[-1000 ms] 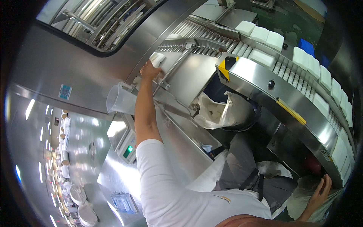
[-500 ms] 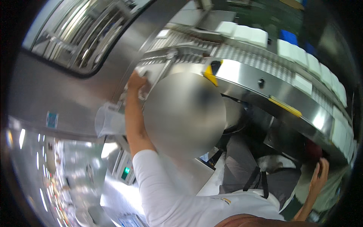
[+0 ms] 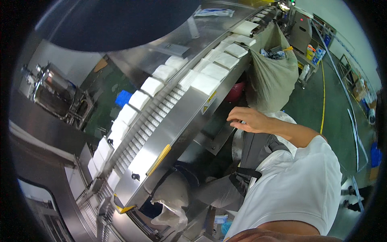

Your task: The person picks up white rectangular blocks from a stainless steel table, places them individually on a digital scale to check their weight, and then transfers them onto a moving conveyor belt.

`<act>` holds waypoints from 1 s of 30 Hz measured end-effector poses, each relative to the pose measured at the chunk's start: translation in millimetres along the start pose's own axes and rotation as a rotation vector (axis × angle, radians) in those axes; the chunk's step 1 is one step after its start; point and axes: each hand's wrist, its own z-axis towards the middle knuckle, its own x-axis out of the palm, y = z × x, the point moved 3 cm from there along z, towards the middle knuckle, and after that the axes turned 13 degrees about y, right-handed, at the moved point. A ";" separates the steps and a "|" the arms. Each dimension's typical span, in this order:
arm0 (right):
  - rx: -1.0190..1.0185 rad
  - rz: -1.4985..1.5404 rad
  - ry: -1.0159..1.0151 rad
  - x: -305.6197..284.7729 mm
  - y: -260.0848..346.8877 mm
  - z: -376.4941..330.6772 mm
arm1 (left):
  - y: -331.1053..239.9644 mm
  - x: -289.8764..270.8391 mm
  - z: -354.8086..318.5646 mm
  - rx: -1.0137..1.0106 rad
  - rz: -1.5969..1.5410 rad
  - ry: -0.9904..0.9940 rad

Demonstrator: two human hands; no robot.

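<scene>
Okay, starting closest in: white short-sleeved shirt [image 3: 298,181], dark grey trousers [image 3: 221,194], and out past the knee the bare right hand [image 3: 249,120]. It hangs in the air with nothing in it, fingers loosely bent and a gap between them and the thumb. The left hand is out of shot, so I can't tell what it's up to.

Next out is the curved conveyor's brushed steel side panel [image 3: 173,131], with a long yellow handle [image 3: 159,159] on it. The thing to look at is just beyond that panel: the flat white rectangular pack [image 3: 204,83] nearest the hand. It's up and to the left of the fingers, near but not touching, with the steel edge between. Looks like its longer side runs roughly across the lane, while the line of packs follows the belt. Of the two, the right is the one in view near it.

Just beyond the hand a baggy grey-green cloth sack [image 3: 270,78] hangs beside the conveyor, and way back there's a shiny steel tank [image 3: 54,90].

Compared with a second ago, the view's swung right: the left arm reaching to the machine is gone, and the right hand's now mid-picture instead of down in the corner.
</scene>
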 end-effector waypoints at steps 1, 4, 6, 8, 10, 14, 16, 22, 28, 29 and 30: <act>-0.034 -0.019 -0.016 -0.9 0.3 -1.6 | 0.2 -5.3 -8.3 -0.007 0.000 -0.025; -0.064 -0.009 -0.040 -7.4 -1.3 -7.1 | 2.6 -15.5 -29.8 -0.008 0.001 -0.100; -0.058 0.056 0.007 -6.7 -0.8 -5.8 | 13.3 -18.0 -46.9 -0.005 0.038 -0.135; -0.057 0.148 0.077 -0.6 3.3 2.0 | 21.2 -20.5 -60.1 0.023 0.117 -0.163; -0.121 0.277 0.126 13.5 15.5 15.5 | 12.1 -23.6 -75.7 0.156 0.250 -0.133; -0.218 0.574 0.471 66.9 68.9 42.7 | -53.6 -51.5 -138.5 0.057 0.042 0.316; -0.302 0.735 0.613 89.4 105.1 49.8 | -119.4 -70.9 -223.2 -0.121 -1.385 0.376; -0.374 1.319 0.908 125.5 203.0 32.9 | -339.7 -162.5 -393.6 0.609 -0.705 0.116; -0.419 1.245 0.783 114.8 207.9 -0.6 | -398.4 -197.3 -465.9 0.721 -0.433 -0.003; -0.401 1.289 0.776 113.8 205.1 -2.5 | -397.5 -197.8 -472.3 0.711 -0.478 0.017; -0.364 1.336 0.765 113.0 202.5 -4.4 | -394.4 -198.9 -478.6 0.726 -0.498 0.052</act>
